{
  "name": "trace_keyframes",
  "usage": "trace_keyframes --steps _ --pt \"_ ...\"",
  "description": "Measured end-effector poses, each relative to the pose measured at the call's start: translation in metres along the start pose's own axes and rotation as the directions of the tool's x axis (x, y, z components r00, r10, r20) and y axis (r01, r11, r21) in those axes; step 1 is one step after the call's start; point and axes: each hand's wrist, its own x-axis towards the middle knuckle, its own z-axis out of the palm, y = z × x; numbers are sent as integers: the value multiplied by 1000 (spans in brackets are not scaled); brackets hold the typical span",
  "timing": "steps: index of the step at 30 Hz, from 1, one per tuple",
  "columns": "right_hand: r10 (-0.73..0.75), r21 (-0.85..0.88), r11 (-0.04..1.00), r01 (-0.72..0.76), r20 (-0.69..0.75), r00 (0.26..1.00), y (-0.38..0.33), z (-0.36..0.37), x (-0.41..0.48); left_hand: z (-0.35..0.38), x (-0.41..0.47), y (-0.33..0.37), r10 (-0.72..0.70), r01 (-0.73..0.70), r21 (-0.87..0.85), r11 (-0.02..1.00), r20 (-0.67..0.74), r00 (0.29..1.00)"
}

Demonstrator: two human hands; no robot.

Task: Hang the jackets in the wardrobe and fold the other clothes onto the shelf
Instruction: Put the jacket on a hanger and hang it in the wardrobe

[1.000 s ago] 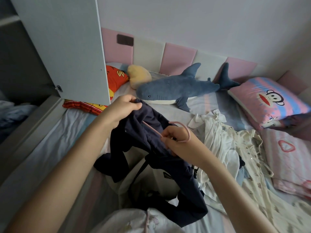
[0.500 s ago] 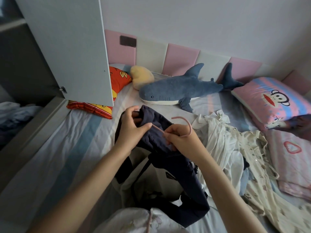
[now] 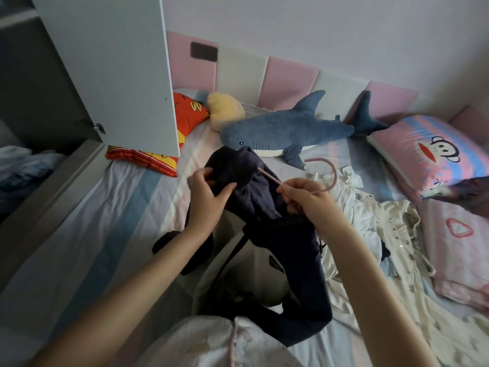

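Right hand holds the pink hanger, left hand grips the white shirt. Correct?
No. In the head view the left hand grips the navy jacket, not the white shirt, which lies on the bed. The right hand does hold the pink hanger.

Dim, soft daylight fills the room, brightest on the wall (image 3: 317,27) at 12 o'clock; the wardrobe (image 3: 31,88) at 9 o'clock sinks into shadow. Wide-angle distortion bows the door (image 3: 111,62) and headboard (image 3: 288,75) toward the edges; focus softens toward 6 o'clock and colours look muted
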Motion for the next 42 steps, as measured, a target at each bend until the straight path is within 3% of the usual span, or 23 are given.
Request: trace_keyframes --steps 1,2,3,5,6,7,9,11,13,15,19,22,24,25,27,28,29,30,33,35,36,40,42 --pt "8 30 1000 -7 -16 1000 -2 -4 2 1 -5 2 244 -239 101 966 -40 969" --pt "15 55 998 -14 -29 999 -4 -7 3 2 -11 7 445 -441 134 888 -1 896" --pt "20 74 997 -17 -38 999 -7 -10 5 4 -18 13 569 -577 94 811 104 816" --pt "9 82 997 -6 -35 999 -13 -14 8 15 -33 25 630 -702 42 711 404 663" --pt "0 74 997 2 -28 1000 -15 -15 10 24 -39 26 606 -725 54 686 509 611" --pt "-5 66 998 7 -21 1000 -17 -15 10 31 -43 25 574 -713 52 699 553 603" --pt "-9 50 999 8 20 1000 -21 -15 9 38 -45 28 470 -554 5 832 524 711" --pt "1 19 1000 -3 102 995 -24 -20 6 38 -42 30 491 -539 -27 842 453 744" --pt "27 -63 998 -16 172 985 -26 -29 5 36 -43 37 610 -672 -36 740 455 648" --pt "40 -167 986 -7 198 979 -24 -38 10 33 -46 49 748 -821 4 571 408 522" --pt "89 -207 977 -57 148 985 -24 -53 23 18 -50 91 896 -931 82 356 252 365" --pt "39 -162 987 -9 183 982 -35 -59 22 1 -48 97 939 -945 145 293 142 313" --pt "-13 -149 988 42 191 981 -49 -57 15 -5 -47 70 942 -942 264 208 204 266" --pt "-42 -166 983 73 184 982 -54 -54 12 -4 -44 49 914 -936 297 190 295 279" --pt "-101 -220 965 140 179 979 -59 -42 5 -1 -35 20 788 -890 229 394 415 456" --pt "-107 -240 960 148 175 979 -58 -35 4 0 -31 14 743 -861 215 461 438 507" --pt "-103 -253 957 143 168 980 -56 -29 3 0 -28 12 711 -852 258 455 470 523" --pt "-97 -263 955 135 153 983 -55 -23 4 0 -26 14 700 -860 262 438 501 509" --pt "-102 -283 950 131 113 988 -60 -15 11 -4 -30 34 644 -805 97 585 548 534" --pt "-112 -299 944 142 115 987 -65 -13 16 -4 -39 44 668 -777 -67 626 559 491" --pt "-117 -307 940 151 125 985 -67 -13 18 -1 -43 45 679 -777 -116 619 576 455" --pt "-117 -295 944 148 119 986 -65 -12 22 1 -47 48 708 -875 130 466 538 457" --pt "-111 -256 958 126 72 991 -60 -15 27 -9 -61 54 759 -894 98 437 494 425"
